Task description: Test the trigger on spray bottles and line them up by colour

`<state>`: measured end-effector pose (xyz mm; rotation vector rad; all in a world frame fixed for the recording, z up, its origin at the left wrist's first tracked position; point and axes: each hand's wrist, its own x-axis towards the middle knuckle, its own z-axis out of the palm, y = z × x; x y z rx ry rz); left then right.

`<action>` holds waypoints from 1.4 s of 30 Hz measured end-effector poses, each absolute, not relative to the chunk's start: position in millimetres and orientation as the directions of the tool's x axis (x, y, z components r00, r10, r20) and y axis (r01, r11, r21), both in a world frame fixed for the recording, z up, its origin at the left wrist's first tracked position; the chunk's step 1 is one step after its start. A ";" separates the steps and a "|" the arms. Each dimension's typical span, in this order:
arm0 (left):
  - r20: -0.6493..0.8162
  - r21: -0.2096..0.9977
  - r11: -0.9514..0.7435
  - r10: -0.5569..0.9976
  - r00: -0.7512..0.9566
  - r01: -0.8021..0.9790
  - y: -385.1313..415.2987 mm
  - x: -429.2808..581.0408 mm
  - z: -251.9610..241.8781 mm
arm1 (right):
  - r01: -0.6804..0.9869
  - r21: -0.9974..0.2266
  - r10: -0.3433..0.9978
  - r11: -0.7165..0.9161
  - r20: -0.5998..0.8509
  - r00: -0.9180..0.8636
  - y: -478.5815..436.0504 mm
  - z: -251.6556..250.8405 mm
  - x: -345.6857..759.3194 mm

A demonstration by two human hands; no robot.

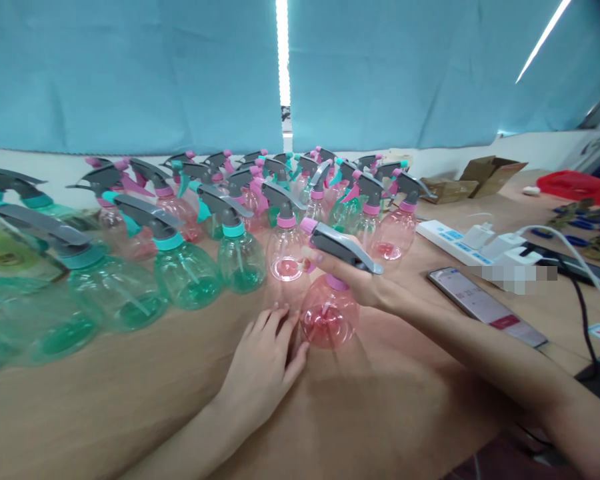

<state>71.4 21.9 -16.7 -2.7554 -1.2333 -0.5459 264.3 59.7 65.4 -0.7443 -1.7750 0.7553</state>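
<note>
My right hand (356,275) is closed round the neck and trigger of a pink spray bottle (329,317) with a grey sprayer head. The bottle is upright, close to the tabletop; whether its base touches the wood I cannot tell. Just left of it, my left hand (264,357) lies on the table with its fingers stretched out and nothing in it. Behind the hands stands another pink spray bottle (286,250). A green spray bottle (241,260) is left of that one, in a row with several more green ones.
Many pink and green spray bottles crowd the back of the table (145,387). To the right lie a white power strip (453,243) with plugs and cables, and a phone (487,303). Farther back are an open cardboard box (493,175) and a red plastic bag (575,187).
</note>
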 end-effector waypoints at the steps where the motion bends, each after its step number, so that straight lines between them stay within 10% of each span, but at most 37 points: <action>1: 0.357 0.076 -0.677 0.704 0.614 0.732 21.7 71.0 -16.5 | 0.144 -0.780 0.781 0.609 0.558 -0.281 59.6 65.5 264.6; 42: 0.377 0.090 -0.686 0.695 0.613 0.722 21.5 68.9 -15.7 | 0.025 -0.801 0.773 0.598 0.567 -0.285 66.1 55.1 266.4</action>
